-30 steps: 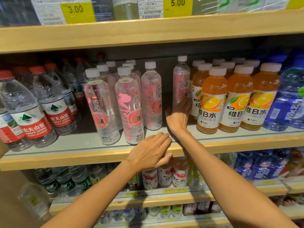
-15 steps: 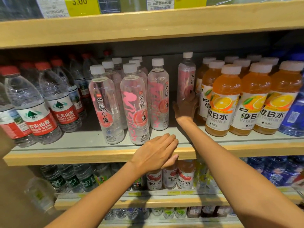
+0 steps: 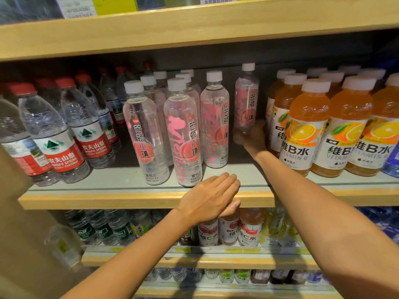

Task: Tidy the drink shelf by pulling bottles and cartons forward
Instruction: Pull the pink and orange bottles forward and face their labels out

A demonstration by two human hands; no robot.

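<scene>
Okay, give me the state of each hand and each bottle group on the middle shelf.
Right hand, grips the lone pink bottle low down.
Lone pink bottle, capped, set back behind the front row.
Left hand, fingers flat on the shelf edge.
Front pink bottles, upright, capped.
Orange bottles, upright, capped.

Before you, the wood-edged shelf point(image 3: 129, 199) carries three groups in rows. Red-capped water bottles point(image 3: 56, 134) stand at left, pink-labelled bottles point(image 3: 183, 137) in the middle, orange vitamin drinks point(image 3: 306, 130) at right.

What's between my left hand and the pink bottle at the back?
Only bare grey shelf, in the head view. The right hand grips that pink bottle; the left hand rests on the shelf edge.
</scene>
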